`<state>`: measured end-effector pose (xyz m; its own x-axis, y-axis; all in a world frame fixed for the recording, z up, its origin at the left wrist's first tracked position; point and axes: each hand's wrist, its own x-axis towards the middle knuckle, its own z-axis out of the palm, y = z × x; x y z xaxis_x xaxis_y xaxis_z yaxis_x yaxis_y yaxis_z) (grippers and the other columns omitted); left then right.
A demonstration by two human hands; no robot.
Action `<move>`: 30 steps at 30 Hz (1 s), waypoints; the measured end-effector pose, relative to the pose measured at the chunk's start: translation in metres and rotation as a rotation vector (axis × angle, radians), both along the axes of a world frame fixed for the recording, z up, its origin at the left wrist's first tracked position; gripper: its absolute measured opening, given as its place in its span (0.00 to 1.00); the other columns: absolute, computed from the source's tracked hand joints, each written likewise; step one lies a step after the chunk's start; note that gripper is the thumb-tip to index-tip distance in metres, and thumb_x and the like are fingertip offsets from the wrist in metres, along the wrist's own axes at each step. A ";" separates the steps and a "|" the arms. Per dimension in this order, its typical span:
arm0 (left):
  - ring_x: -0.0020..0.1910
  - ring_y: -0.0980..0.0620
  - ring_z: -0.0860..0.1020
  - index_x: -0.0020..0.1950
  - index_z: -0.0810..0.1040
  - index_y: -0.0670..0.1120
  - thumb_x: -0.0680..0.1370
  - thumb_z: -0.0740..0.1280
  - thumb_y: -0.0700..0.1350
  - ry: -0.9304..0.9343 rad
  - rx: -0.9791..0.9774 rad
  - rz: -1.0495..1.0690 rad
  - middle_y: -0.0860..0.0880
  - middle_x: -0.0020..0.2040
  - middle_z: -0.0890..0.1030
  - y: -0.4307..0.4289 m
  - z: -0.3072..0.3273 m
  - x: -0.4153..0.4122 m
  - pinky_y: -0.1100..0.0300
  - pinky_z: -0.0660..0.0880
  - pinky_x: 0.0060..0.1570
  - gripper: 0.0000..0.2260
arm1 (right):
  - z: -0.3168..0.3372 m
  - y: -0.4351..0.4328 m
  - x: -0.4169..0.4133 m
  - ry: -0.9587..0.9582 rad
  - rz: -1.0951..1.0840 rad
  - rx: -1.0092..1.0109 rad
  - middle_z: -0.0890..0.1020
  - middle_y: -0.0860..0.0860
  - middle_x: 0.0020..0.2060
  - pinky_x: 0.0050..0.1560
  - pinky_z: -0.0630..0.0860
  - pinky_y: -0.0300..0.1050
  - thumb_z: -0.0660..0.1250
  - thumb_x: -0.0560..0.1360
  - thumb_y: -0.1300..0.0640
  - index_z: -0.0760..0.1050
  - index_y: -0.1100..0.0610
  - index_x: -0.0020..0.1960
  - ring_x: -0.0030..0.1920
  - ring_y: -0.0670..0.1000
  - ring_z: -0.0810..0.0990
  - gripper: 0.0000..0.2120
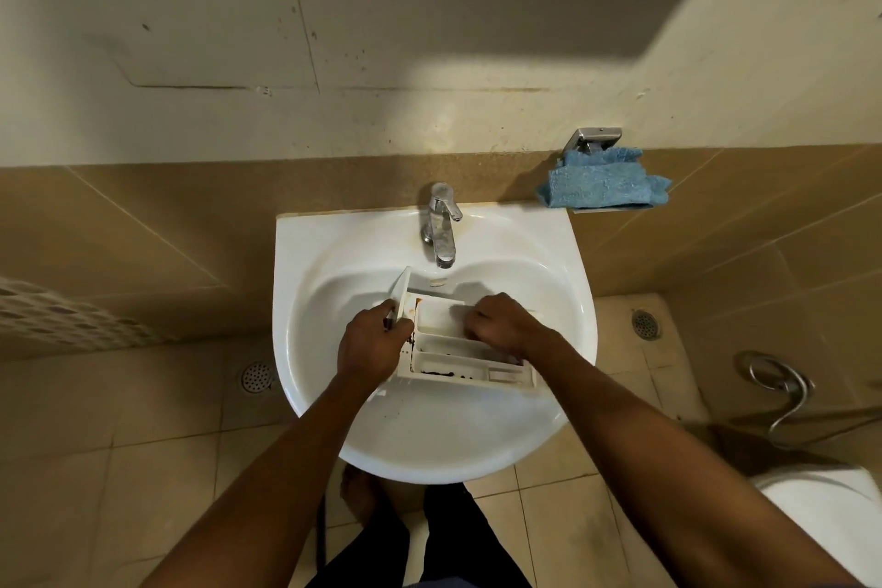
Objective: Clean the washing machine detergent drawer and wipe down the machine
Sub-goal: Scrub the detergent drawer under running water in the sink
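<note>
In the sink (429,434), our left hand (370,344) grips the drawer's (458,358) left end; our right hand (501,322) curls inside, perhaps empty.

Single head-worn wide-angle view, facing steeply down, close above the sink (444,439)

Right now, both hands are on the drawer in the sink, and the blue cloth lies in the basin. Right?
No: the head view shows the cloth on the wall shelf beside the tap, not in the basin; the rest holds.
</note>
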<state>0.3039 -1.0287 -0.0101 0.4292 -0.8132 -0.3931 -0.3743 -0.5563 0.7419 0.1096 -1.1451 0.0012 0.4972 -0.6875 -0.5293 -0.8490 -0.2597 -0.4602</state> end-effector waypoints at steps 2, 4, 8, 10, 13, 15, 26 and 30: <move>0.49 0.45 0.80 0.65 0.81 0.48 0.79 0.66 0.51 0.001 -0.003 -0.013 0.48 0.48 0.83 -0.001 0.001 0.001 0.52 0.77 0.53 0.16 | 0.000 0.016 0.026 -0.192 -0.104 0.056 0.86 0.55 0.42 0.50 0.75 0.48 0.64 0.82 0.54 0.83 0.60 0.41 0.44 0.54 0.81 0.16; 0.46 0.45 0.80 0.62 0.82 0.48 0.77 0.65 0.54 0.008 -0.022 -0.014 0.47 0.44 0.83 -0.001 0.001 0.001 0.50 0.78 0.51 0.18 | -0.003 0.037 0.041 -0.327 -0.094 0.046 0.86 0.55 0.47 0.50 0.76 0.47 0.62 0.81 0.56 0.84 0.59 0.48 0.47 0.52 0.82 0.13; 0.48 0.45 0.80 0.65 0.82 0.47 0.80 0.66 0.49 -0.014 -0.034 -0.025 0.47 0.48 0.84 -0.002 -0.005 0.000 0.51 0.78 0.51 0.15 | -0.012 0.060 0.010 -0.119 0.049 -0.204 0.86 0.55 0.47 0.47 0.77 0.50 0.56 0.84 0.49 0.82 0.55 0.51 0.48 0.57 0.83 0.17; 0.47 0.46 0.81 0.63 0.82 0.47 0.80 0.67 0.48 -0.025 -0.038 -0.022 0.48 0.47 0.84 -0.001 -0.008 -0.001 0.52 0.78 0.50 0.13 | -0.013 0.058 -0.001 0.010 -0.004 -0.323 0.85 0.56 0.44 0.46 0.78 0.52 0.54 0.85 0.45 0.80 0.55 0.45 0.47 0.61 0.83 0.22; 0.44 0.45 0.82 0.55 0.83 0.48 0.80 0.67 0.48 -0.035 -0.053 -0.034 0.49 0.42 0.84 -0.001 -0.011 0.001 0.50 0.79 0.48 0.09 | -0.009 0.055 0.023 -0.008 -0.065 -0.396 0.85 0.58 0.43 0.47 0.75 0.49 0.50 0.86 0.41 0.80 0.57 0.42 0.47 0.61 0.82 0.29; 0.43 0.46 0.81 0.54 0.84 0.49 0.80 0.68 0.50 -0.036 -0.061 -0.033 0.49 0.41 0.84 -0.001 -0.011 0.002 0.50 0.79 0.48 0.08 | -0.007 0.059 0.043 -0.105 0.013 -0.335 0.85 0.57 0.41 0.43 0.70 0.46 0.49 0.86 0.41 0.81 0.57 0.42 0.46 0.60 0.83 0.30; 0.48 0.45 0.81 0.65 0.82 0.48 0.80 0.67 0.48 -0.015 -0.057 0.000 0.47 0.47 0.84 0.000 -0.008 0.002 0.53 0.77 0.51 0.14 | -0.010 0.025 0.010 0.073 0.010 -0.157 0.85 0.57 0.53 0.53 0.75 0.48 0.60 0.83 0.47 0.80 0.55 0.51 0.56 0.60 0.82 0.15; 0.47 0.45 0.80 0.64 0.82 0.48 0.80 0.67 0.49 -0.023 -0.037 -0.020 0.47 0.45 0.83 -0.001 -0.008 0.004 0.53 0.77 0.49 0.15 | -0.011 0.044 0.035 -0.238 -0.030 -0.036 0.85 0.55 0.61 0.67 0.73 0.42 0.63 0.79 0.66 0.84 0.60 0.60 0.63 0.54 0.81 0.15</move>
